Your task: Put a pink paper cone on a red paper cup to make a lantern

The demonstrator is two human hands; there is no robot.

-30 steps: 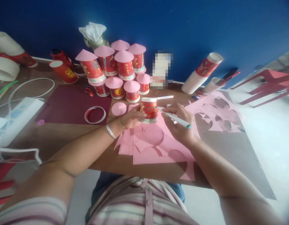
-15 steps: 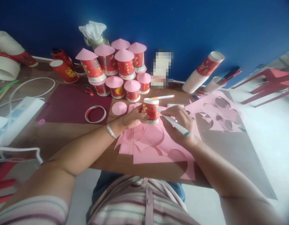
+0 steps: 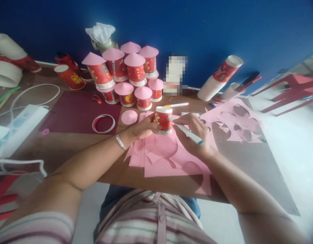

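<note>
My left hand [image 3: 145, 128] is closed around a red paper cup [image 3: 164, 118] with gold and white print, its white rim on top and a pale patterned band below. In my right hand [image 3: 195, 135] is a white marker [image 3: 188, 133] with a green end; its tip meets or nearly meets the cup's right side. Dark lines cross the upper part of the cup. Beneath both hands lie pink paper sheets [image 3: 156, 169] with round cut-outs. To the left rests a pink paper disc or low cone [image 3: 129, 117].
Several red cups with pink cone tops [image 3: 135, 69] stand stacked at the back. A white-and-orange pen [image 3: 176, 105] lies behind my hands. Leftward are a paper ring [image 3: 103, 124], small scissors [image 3: 96, 98] and a power strip [image 3: 20, 130]. A paper tube [image 3: 219, 79] leans at the right.
The marker and my right hand have shifted very slightly, with the marker's green end a little higher. The cup stays in my left hand in nearly the same place.
</note>
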